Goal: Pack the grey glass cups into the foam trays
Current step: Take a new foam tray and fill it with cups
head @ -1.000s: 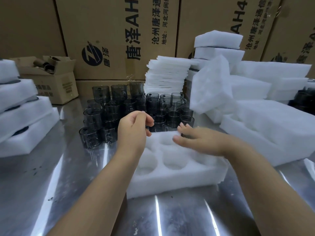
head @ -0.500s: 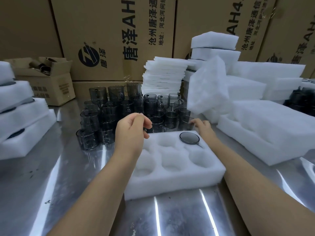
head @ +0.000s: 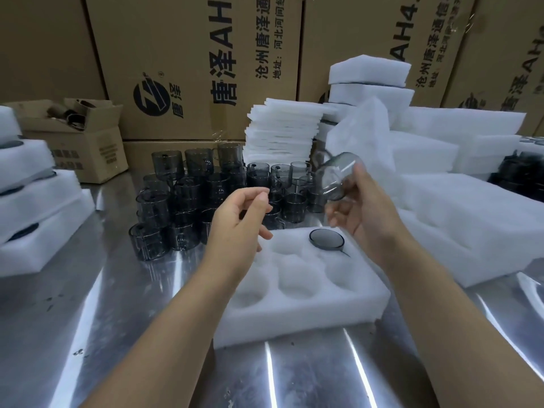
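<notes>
Now a grey cup [head: 338, 179] newly aloft, gripped by the right hand [head: 365, 213]; left hand [head: 238, 219] slack, empty.

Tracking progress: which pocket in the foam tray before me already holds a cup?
The far-right corner pocket, with the grey cup; others are empty.

Reaching forward, the left hand [head: 240, 220] hovers palm inward with fingers loosely curled and thumb close to the forefinger tip, holding nothing. The right hand [head: 363, 207], raised slightly higher, grips a tilted grey glass cup [head: 335, 179] between thumb and curled fingers.
</notes>
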